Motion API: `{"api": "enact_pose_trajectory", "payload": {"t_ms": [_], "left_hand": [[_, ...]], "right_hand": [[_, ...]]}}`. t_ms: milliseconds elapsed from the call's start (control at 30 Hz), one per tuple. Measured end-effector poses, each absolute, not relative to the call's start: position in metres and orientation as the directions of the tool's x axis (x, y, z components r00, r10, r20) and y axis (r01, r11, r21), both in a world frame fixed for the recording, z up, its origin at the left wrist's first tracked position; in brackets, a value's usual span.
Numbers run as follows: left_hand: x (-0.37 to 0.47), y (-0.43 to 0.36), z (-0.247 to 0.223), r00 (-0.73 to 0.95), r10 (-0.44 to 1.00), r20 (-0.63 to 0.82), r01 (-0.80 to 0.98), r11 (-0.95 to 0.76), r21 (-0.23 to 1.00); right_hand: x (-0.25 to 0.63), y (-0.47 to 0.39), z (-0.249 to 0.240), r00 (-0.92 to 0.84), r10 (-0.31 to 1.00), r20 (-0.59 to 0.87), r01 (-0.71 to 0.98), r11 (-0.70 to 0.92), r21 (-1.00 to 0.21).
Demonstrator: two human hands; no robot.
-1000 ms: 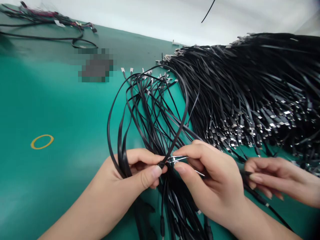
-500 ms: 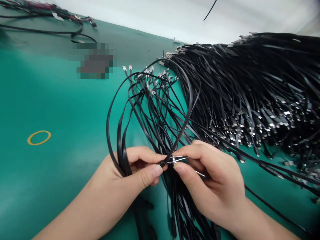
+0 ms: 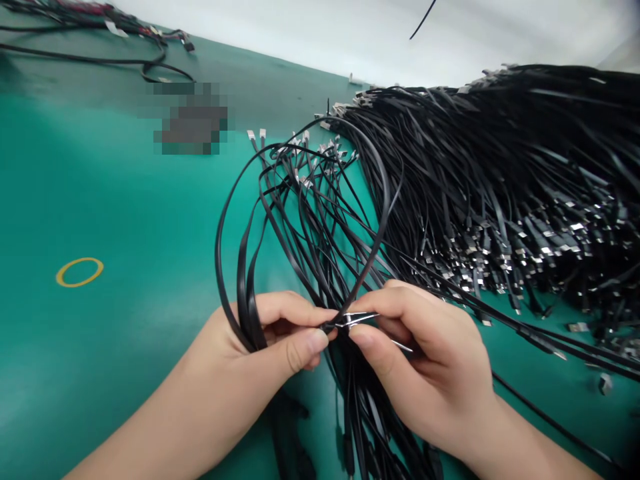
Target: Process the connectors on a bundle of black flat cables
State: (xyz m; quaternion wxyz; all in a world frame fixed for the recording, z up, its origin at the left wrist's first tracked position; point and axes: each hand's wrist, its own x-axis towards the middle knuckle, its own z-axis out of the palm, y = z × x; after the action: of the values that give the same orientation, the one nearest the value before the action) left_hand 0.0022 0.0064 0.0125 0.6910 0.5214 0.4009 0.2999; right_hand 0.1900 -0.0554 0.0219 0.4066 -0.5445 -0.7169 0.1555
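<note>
My left hand (image 3: pixel 270 347) is closed around a flat black cable (image 3: pixel 219 240), whose coils rise in loops above the knuckles. Its thumb and forefinger pinch a short dark end of the cable, which their tips partly hide. In my right hand (image 3: pixel 430 353) is a slim pair of metal tweezers (image 3: pixel 361 319), gripped between thumb and forefinger. The tweezers' tips meet the cable at my left fingertips; whether they clamp it I cannot tell. Beneath both hands lies a loose bunch of black cables (image 3: pixel 320 233) with silver plugs at the far end.
A large heap of black cables (image 3: pixel 480 153) with metal plugs fills the right side of the green table (image 3: pixel 125 373). A yellow ring (image 3: pixel 80 273) lies at left. Behind it is a blurred-out dark object (image 3: pixel 195 127). More wires (image 3: pixel 100 27) lie at the back left.
Almost nothing differs. The whole view has shifted by a few pixels, and both hands keep their hold at the same spot on the cable.
</note>
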Motion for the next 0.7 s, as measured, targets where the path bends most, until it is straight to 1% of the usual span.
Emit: {"api": "enact_pose_trajectory", "payload": {"t_ms": [167,400,700], "left_hand": [[0.0051,0.0072,0.0124,0.493,0.832,-0.254,-0.012,0.299,0.954],[0.0041,0.007,0.0118,0.492,0.836,-0.241,-0.02,0.288,0.958],[0.0032,0.0065,0.0134,0.487,0.836,-0.253,0.01,0.284,0.959]], "right_hand": [[0.1908,-0.0555,0.022,-0.086,0.904,0.418,0.652,0.368,-0.663],[0.1897,-0.0552,0.0211,-0.08,0.906,0.416,0.656,0.362,-0.662],[0.193,-0.0561,0.0218,-0.097,0.909,0.406,0.637,0.37,-0.677]]}}
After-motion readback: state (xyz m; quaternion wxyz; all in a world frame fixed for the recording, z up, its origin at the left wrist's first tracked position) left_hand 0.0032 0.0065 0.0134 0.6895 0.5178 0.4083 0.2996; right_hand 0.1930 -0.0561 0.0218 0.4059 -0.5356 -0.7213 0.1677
